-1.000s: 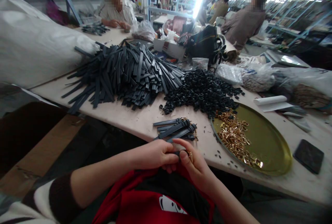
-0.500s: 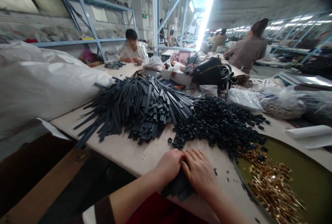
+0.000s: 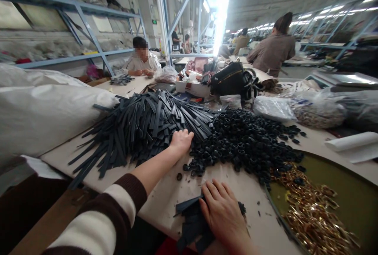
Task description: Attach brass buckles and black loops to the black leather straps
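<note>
My left hand (image 3: 182, 141) reaches to the near right side of a big pile of dark strips (image 3: 147, 119), its fingers curled down; what they hold, if anything, is hidden. Near the table's front edge, my right hand (image 3: 223, 207) lies with fingers spread over a small bunch of dark strips (image 3: 193, 223). Small black loops (image 3: 242, 141) are heaped to the right of the strip pile. Gold metal hooks (image 3: 315, 211) lie in an olive tray (image 3: 351, 192) at the right.
A large white sack (image 3: 53, 113) borders the table (image 3: 159, 192) on the left. Behind the piles are a black bag (image 3: 228, 80) and plastic bags (image 3: 274, 107). One person (image 3: 143, 58) sits across the table; another (image 3: 273, 48) faces away.
My left hand has left my right hand and moved forward to the strip pile. My right hand's fingers have spread over the small bunch. The view has shifted slightly.
</note>
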Tool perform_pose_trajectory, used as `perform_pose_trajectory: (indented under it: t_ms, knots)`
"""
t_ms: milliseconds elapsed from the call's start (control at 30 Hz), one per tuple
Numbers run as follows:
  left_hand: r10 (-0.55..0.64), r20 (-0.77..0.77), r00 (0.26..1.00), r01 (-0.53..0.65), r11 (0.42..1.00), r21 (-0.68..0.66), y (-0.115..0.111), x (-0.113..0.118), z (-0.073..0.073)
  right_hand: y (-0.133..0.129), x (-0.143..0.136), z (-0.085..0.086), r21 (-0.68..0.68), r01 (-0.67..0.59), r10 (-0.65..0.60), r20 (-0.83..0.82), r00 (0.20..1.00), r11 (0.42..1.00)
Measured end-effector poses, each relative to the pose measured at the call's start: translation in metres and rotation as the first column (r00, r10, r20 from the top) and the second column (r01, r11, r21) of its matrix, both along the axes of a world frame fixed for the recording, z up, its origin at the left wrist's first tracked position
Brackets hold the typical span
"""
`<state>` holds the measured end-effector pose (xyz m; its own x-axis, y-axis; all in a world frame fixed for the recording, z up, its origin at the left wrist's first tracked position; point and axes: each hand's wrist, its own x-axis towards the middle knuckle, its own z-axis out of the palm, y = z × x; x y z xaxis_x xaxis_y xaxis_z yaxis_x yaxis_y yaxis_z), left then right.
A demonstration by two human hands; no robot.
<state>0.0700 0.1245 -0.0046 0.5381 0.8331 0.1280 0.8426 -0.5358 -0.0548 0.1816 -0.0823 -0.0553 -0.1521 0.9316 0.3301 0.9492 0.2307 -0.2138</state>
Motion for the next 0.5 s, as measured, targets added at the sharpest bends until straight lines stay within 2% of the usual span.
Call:
perform_pose_trajectory:
  t_ms: [67,133,267,400,467,500]
  knots:
    - [-0.062,-0.037,0.997,0.063,0.997,0.032,-0.001,0.001,0.002,-0.001,0.0,0.003,-0.012,-0.001,0.001,0.0,1.0,1.0]
    - [-0.145,-0.068,0.987,0.149,0.987,0.061,-0.004,-0.002,0.011,-0.002,0.0,0.005,-0.011,0.001,-0.001,0.002,1.0,1.0]
    - [-0.294,-0.094,0.951,0.305,0.944,0.127,-0.019,-0.01,0.044,-0.005,-0.002,0.006,0.013,0.009,-0.009,0.002,1.0,1.0]
    - [-0.454,-0.047,0.89,0.453,0.868,0.201,-0.064,-0.024,0.083,-0.006,-0.002,0.01,-0.002,0.031,-0.031,0.003,1.0,1.0]
    - [-0.533,0.075,0.843,0.506,0.832,0.226,-0.096,-0.036,0.098,-0.004,0.0,0.017,-0.012,0.057,-0.057,0.004,0.998,0.998]
    - [-0.532,0.161,0.831,0.499,0.842,0.207,-0.112,-0.043,0.103,-0.001,0.001,0.022,-0.017,0.071,-0.071,0.01,0.997,0.997]
